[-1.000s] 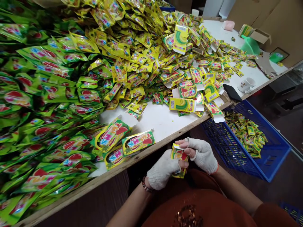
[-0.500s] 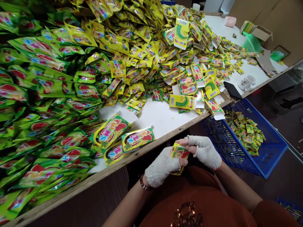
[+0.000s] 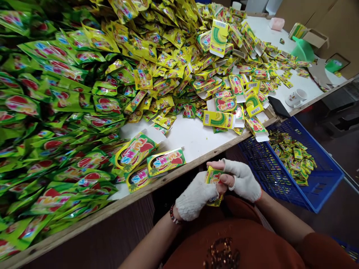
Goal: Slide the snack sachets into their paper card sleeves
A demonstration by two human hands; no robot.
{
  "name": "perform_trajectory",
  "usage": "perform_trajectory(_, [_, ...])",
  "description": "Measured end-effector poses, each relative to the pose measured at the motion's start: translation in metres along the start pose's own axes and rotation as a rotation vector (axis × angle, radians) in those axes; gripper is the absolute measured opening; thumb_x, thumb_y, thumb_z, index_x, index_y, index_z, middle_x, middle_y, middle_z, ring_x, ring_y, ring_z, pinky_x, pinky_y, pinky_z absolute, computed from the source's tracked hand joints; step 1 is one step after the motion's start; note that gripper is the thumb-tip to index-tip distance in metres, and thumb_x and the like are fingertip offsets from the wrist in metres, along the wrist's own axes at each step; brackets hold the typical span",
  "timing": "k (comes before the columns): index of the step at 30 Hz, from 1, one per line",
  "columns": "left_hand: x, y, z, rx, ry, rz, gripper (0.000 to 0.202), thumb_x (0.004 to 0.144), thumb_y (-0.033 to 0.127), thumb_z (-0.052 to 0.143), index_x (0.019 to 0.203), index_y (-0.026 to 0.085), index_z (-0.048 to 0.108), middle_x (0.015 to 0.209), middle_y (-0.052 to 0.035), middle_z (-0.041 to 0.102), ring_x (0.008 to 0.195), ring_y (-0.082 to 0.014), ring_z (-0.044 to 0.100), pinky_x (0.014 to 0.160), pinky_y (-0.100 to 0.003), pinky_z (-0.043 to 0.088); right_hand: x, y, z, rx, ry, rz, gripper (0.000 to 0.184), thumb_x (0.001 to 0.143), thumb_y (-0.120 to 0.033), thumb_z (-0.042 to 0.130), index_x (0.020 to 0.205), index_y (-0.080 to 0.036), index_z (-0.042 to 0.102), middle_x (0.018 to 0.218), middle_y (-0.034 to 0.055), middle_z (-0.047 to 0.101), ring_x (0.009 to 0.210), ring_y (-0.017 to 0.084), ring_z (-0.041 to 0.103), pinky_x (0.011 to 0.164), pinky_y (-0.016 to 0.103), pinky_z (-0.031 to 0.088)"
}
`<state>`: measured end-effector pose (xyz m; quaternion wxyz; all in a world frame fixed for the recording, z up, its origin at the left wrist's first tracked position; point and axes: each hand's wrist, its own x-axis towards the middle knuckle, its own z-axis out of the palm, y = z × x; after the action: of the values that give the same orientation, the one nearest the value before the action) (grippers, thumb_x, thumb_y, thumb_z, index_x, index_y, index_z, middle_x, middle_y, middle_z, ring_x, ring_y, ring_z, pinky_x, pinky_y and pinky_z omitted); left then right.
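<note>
Both my hands wear white fingerless gloves and meet in front of my body, just off the table edge. My left hand is wrapped round a small yellow-green candy box, which stands roughly upright in it. From the other side, my right hand closes on the same box, its thumb and fingers pressed at the upper part. Fingers hide much of the box. Several larger printed cartons lie flat on the table near my left hand.
Green watermelon packets and yellow packets are heaped on the table. Small boxes, some with flaps up, lie by the edge. A blue crate at the right holds small packets. A black phone and a mug sit nearby.
My right hand's thumb and fingers have come in over the front of the box, covering more of it. The whole view has shifted slightly.
</note>
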<state>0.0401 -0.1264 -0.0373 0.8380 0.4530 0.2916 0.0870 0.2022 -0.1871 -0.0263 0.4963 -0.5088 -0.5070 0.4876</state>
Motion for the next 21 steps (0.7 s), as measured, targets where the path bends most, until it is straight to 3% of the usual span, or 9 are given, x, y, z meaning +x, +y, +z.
perform_trajectory(5, [0.006, 0.000, 0.007, -0.035, 0.050, 0.046, 0.035, 0.066, 0.043, 0.075, 0.077, 0.014, 0.059, 0.074, -0.0007, 0.055, 0.067, -0.0126, 0.046, 0.064, -0.026, 0.040, 0.005, 0.003, 0.008, -0.093, 0.027, -0.049, 0.023, 0.090, -0.033, 0.067, 0.110, -0.027, 0.077, 0.118, 0.0059, 0.074, 0.109, 0.024, 0.070, 0.099, 0.041, 0.056])
perform_trajectory(8, [-0.003, 0.013, 0.011, 0.259, 0.107, 0.082, 0.031, 0.075, 0.045, 0.069, 0.078, 0.016, 0.060, 0.071, 0.0000, 0.056, 0.064, -0.0129, 0.047, 0.061, -0.026, 0.040, 0.005, -0.003, -0.004, -0.125, 0.096, 0.024, 0.024, 0.084, -0.027, 0.074, 0.108, -0.023, 0.076, 0.105, 0.0053, 0.077, 0.096, 0.021, 0.073, 0.088, 0.035, 0.060])
perform_trajectory(11, [-0.022, 0.036, 0.005, 0.729, 0.224, 0.238, 0.032, 0.079, 0.047, 0.069, 0.090, 0.018, 0.067, 0.081, -0.0036, 0.065, 0.072, -0.0182, 0.056, 0.070, -0.029, 0.045, 0.002, -0.018, -0.040, 0.220, 0.115, -0.014, 0.029, 0.085, -0.016, 0.071, 0.114, -0.020, 0.072, 0.102, 0.0030, 0.078, 0.090, 0.015, 0.073, 0.082, 0.026, 0.060])
perform_trajectory(13, [-0.034, 0.052, -0.008, 1.049, 0.379, 0.355, 0.034, 0.084, 0.047, 0.066, 0.103, 0.018, 0.068, 0.095, -0.0079, 0.069, 0.087, -0.0236, 0.061, 0.082, -0.034, 0.047, 0.000, -0.028, -0.071, 0.543, 0.015, -0.096, 0.023, 0.095, -0.019, 0.057, 0.114, -0.018, 0.070, 0.097, 0.0003, 0.079, 0.086, 0.012, 0.074, 0.080, 0.023, 0.060])
perform_trajectory(14, [-0.038, 0.060, -0.016, 1.228, 0.454, 0.357, 0.030, 0.088, 0.041, 0.061, 0.106, 0.018, 0.067, 0.099, -0.0093, 0.069, 0.092, -0.0254, 0.062, 0.086, -0.036, 0.047, -0.001, -0.032, -0.084, 0.701, -0.008, -0.157, 0.023, 0.099, -0.023, 0.049, 0.106, -0.022, 0.071, 0.091, -0.0015, 0.079, 0.082, 0.012, 0.075, 0.078, 0.022, 0.059])
perform_trajectory(16, [-0.041, 0.073, -0.033, 1.565, 0.558, 0.245, 0.024, 0.090, 0.025, 0.055, 0.110, 0.017, 0.065, 0.105, -0.0128, 0.067, 0.102, -0.0295, 0.060, 0.090, -0.041, 0.046, -0.002, -0.034, -0.099, 0.942, 0.091, -0.223, 0.031, 0.103, -0.031, 0.042, 0.114, -0.026, 0.071, 0.078, -0.0044, 0.078, 0.071, 0.012, 0.075, 0.070, 0.020, 0.058])
perform_trajectory(18, [-0.038, 0.083, -0.047, 1.797, 0.555, 0.083, 0.026, 0.088, 0.017, 0.051, 0.110, 0.015, 0.064, 0.108, -0.0163, 0.066, 0.105, -0.0334, 0.059, 0.089, -0.044, 0.045, -0.001, -0.028, -0.096, 1.029, 0.325, -0.171, 0.026, 0.101, -0.040, 0.048, 0.116, -0.035, 0.069, 0.069, -0.0045, 0.075, 0.063, 0.014, 0.073, 0.065, 0.024, 0.057])
perform_trajectory(19, [-0.035, 0.087, -0.053, 1.863, 0.535, 0.019, 0.026, 0.087, 0.016, 0.051, 0.110, 0.014, 0.064, 0.107, -0.0174, 0.066, 0.105, -0.0343, 0.059, 0.088, -0.044, 0.045, 0.001, -0.023, -0.088, 0.992, 0.402, -0.097, 0.027, 0.098, -0.047, 0.052, 0.117, -0.037, 0.068, 0.067, -0.0037, 0.073, 0.060, 0.015, 0.071, 0.064, 0.028, 0.057])
perform_trajectory(21, [-0.032, 0.096, -0.060, 1.925, 0.489, -0.035, 0.023, 0.087, 0.019, 0.052, 0.106, 0.014, 0.064, 0.105, -0.0180, 0.066, 0.101, -0.0342, 0.060, 0.083, -0.042, 0.045, 0.006, -0.013, -0.063, 0.775, 0.407, 0.076, 0.035, 0.090, -0.061, 0.055, 0.110, -0.036, 0.069, 0.063, -0.0022, 0.068, 0.056, 0.017, 0.065, 0.062, 0.034, 0.055])
